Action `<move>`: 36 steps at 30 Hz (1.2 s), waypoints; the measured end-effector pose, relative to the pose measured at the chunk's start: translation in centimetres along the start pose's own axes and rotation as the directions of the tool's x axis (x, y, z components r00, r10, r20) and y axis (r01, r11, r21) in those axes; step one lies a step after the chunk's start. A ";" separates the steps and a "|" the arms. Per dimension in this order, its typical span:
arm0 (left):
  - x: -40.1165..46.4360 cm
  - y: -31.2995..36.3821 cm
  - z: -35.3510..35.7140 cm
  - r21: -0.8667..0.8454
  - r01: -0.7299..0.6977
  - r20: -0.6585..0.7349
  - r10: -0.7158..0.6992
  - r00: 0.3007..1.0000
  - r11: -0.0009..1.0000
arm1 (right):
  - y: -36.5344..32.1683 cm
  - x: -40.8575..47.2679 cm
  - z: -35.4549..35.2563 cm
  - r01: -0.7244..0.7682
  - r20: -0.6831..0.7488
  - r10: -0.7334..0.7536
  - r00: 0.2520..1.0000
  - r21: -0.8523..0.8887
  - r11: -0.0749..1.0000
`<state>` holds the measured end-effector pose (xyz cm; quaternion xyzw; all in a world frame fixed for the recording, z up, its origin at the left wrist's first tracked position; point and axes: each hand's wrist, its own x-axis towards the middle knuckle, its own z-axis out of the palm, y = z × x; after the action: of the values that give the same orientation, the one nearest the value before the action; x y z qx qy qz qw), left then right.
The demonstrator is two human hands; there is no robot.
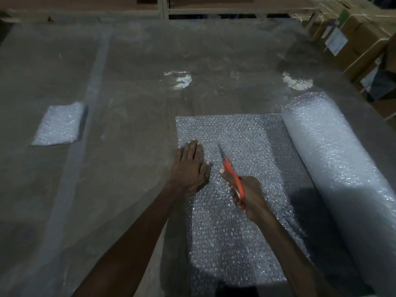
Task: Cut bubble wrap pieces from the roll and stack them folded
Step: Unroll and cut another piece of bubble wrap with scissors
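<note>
Where cartons (362,37) stand, folded piece (59,125).

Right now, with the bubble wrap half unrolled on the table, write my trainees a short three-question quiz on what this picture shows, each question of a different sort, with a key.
1. True or false: the left hand lies flat on the unrolled sheet.
2. Which hand holds the orange-handled scissors?
A. the left hand
B. the right hand
C. neither
3. Fill in: the folded piece lies on the table to the person's ____, away from the roll.

Key
1. True; its fingers are straight, pressing the sheet down.
2. B; the blades point away from the person, over the sheet.
3. left
</note>
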<state>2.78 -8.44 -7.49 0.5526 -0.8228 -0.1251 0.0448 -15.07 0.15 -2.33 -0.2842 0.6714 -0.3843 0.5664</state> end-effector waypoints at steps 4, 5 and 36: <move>2.7 -0.9 -0.5 -0.020 0.022 -0.001 -0.022 1.000 1.000 | 0.6 0.3 -0.1 -0.005 0.007 0.005 1.000 -0.003 1.000; 3.4 -1.2 -0.6 -0.017 0.034 0.006 -0.033 0.999 0.999 | 0.6 0.4 -0.1 -0.009 0.006 0.009 1.000 -0.006 1.000; 4.6 -2.8 0.3 0.010 0.069 -0.042 -0.068 0.997 0.998 | -1.4 2.3 0.9 -0.002 0.002 0.002 1.000 -0.016 1.000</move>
<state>3.45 -13.65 -8.79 0.5832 -0.8030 -0.1103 0.0545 -14.70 -2.64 -2.44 -0.2884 0.6743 -0.3779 0.5651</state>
